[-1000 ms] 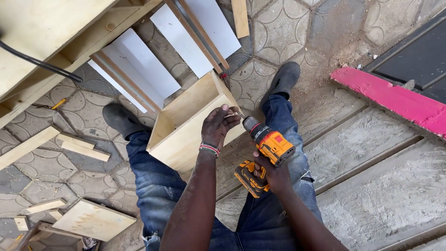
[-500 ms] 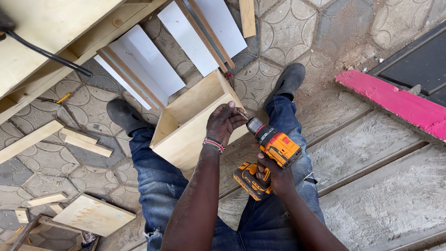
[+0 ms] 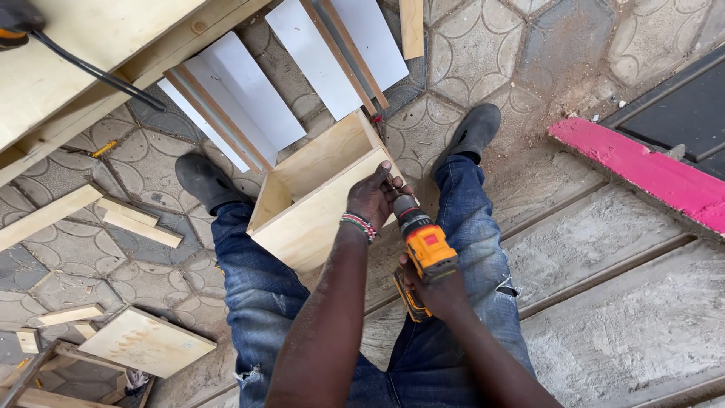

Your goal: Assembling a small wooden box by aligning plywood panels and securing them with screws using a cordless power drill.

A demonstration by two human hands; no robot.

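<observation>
An open plywood box [image 3: 313,200] rests between my legs in blue jeans. My left hand [image 3: 375,195], with a beaded bracelet at the wrist, presses on the box's right corner, fingers bunched around the drill's nose. My right hand [image 3: 436,291] grips the handle of a yellow and black cordless drill [image 3: 424,245], which points up and left into that corner. The drill's bit is hidden under my left fingers.
White-faced boards [image 3: 249,106] lie on the patterned paving beyond the box. A large plywood panel [image 3: 83,53] with a black cable crosses the upper left. Wood offcuts [image 3: 136,219] and a small board [image 3: 147,344] lie at left. A pink plank [image 3: 642,170] sits at right.
The drill has swung from pointing left-up at a tilt to a steeper line into the box corner. My left hand stays on the corner.
</observation>
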